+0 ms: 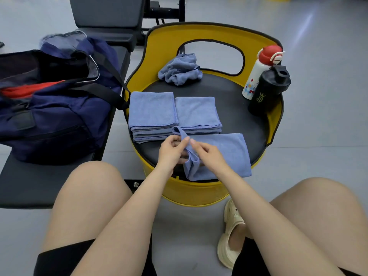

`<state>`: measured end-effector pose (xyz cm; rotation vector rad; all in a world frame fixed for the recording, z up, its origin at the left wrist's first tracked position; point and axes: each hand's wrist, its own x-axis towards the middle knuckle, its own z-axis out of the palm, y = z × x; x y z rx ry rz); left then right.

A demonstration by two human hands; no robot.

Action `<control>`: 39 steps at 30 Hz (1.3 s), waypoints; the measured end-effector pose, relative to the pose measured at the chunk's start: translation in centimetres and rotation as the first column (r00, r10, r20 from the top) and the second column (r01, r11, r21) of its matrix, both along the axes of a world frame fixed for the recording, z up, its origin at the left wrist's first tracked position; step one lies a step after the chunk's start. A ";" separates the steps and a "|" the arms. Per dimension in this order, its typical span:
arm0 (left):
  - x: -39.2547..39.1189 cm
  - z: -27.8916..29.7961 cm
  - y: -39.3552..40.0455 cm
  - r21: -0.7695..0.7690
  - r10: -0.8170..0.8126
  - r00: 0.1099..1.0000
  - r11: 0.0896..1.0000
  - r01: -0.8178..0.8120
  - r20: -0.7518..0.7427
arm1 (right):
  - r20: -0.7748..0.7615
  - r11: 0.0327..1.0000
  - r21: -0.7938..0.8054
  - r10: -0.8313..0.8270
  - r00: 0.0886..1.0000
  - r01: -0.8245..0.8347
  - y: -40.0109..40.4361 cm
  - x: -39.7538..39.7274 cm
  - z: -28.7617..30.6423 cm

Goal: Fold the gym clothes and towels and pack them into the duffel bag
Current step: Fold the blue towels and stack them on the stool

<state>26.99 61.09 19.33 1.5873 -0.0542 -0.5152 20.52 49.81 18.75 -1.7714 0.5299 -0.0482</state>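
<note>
Sitting open on the bench point(18, 188) left of the yellow seat point(199, 193): the duffel bag point(59, 116). Left hand point(172, 151) and right hand point(207, 154) meeting over the seat's near edge, fingers pinching the bunched blue towel point(225, 156).

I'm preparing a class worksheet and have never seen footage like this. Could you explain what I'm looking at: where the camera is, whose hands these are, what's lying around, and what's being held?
There is no machine here. A person wears a camera on the head, looking down at their own knees and hands. The left hand and right hand both pinch a blue towel that lies half folded on a black seat with a yellow frame. Behind it are two stacks of folded towels, a crumpled towel and two bottles, one white and one black. To the left, an open navy duffel bag sits on a bench.
</note>
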 end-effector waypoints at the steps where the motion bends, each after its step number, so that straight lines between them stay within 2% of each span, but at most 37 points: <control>1: -0.3 0.2 -0.3 -0.007 -0.031 0.999 0.999 0.031 -0.005 | -0.018 1.000 0.007 0.019 1.000 -0.019 0.0 0.0 0.0; 4: -0.5 0.3 -0.9 -0.041 -0.075 0.997 0.996 0.074 -0.034 | -0.034 1.000 0.020 0.005 0.999 -0.004 -0.8 -0.4 -0.2; 6: -0.5 -0.1 -1.0 -0.003 -0.084 0.996 0.996 0.084 0.007 | -0.041 1.000 -0.017 0.014 0.999 -0.015 -1.7 -0.6 -0.2; 10: -0.5 -1.6 -0.9 0.284 -0.167 0.929 0.956 0.071 0.330 | -0.034 0.993 -0.085 -0.087 0.996 0.084 -3.6 -1.2 -0.5; 12: -0.8 -2.0 -0.9 0.372 -0.241 0.888 0.924 0.086 0.392 | -0.035 0.988 -0.082 -0.135 0.990 0.132 -4.4 -1.6 -0.6; 15: -1.4 -2.2 -1.4 0.471 -0.362 0.825 0.872 0.134 0.434 | -0.034 0.976 -0.075 -0.208 0.978 0.205 -5.6 -2.4 -0.7; 21: -3.3 -2.1 -2.9 0.585 -0.469 0.761 0.798 0.147 0.449 | -0.021 0.914 -0.148 -0.385 0.923 0.378 -7.6 -4.0 -0.7; 23: -4.2 -2.1 -3.7 0.649 -0.573 0.705 0.731 0.208 0.419 | -0.012 0.894 -0.157 -0.426 0.905 0.419 -8.1 -4.5 -0.9; 27: -5.2 -3.0 -4.7 0.830 -0.789 0.528 0.499 0.251 0.315 | -0.040 0.868 -0.152 -0.483 0.875 0.472 -9.3 -5.5 -1.3; 28: -5.3 -3.3 -4.8 0.851 -0.815 0.505 0.456 0.258 0.284 | -0.056 0.865 -0.156 -0.490 0.870 0.477 -9.5 -5.7 -1.5; 30: -5.5 -3.5 -5.2 0.858 -0.832 0.494 0.427 0.284 0.251 | -0.092 0.861 -0.186 -0.495 0.864 0.474 -10.0 -6.0 -2.1; 34: -5.5 -3.6 -5.6 0.802 -0.813 0.537 0.467 0.373 0.224 | -0.112 0.852 -0.272 -0.490 0.864 0.448 -10.4 -6.2 -3.3; 36: -5.4 -3.4 -5.7 0.717 -0.783 0.576 0.539 0.442 0.234 | -0.045 0.801 -0.411 -0.495 0.868 0.435 -10.4 -6.1 -3.3; 37: -5.5 -3.2 -5.7 0.637 -0.720 0.639 0.631 0.442 0.270 | 0.001 0.759 -0.501 -0.478 0.878 0.415 -10.4 -6.0 -3.2; 38: -5.5 -3.0 -5.7 0.529 -0.592 0.741 0.758 0.380 0.316 | 0.045 0.718 -0.586 -0.434 0.900 0.376 -10.2 -5.9 -3.0; 39: -5.4 -2.8 -5.8 0.413 -0.402 0.844 0.877 0.245 0.355 | 0.092 0.677 -0.658 -0.362 0.928 0.329 -9.9 -5.7 -2.9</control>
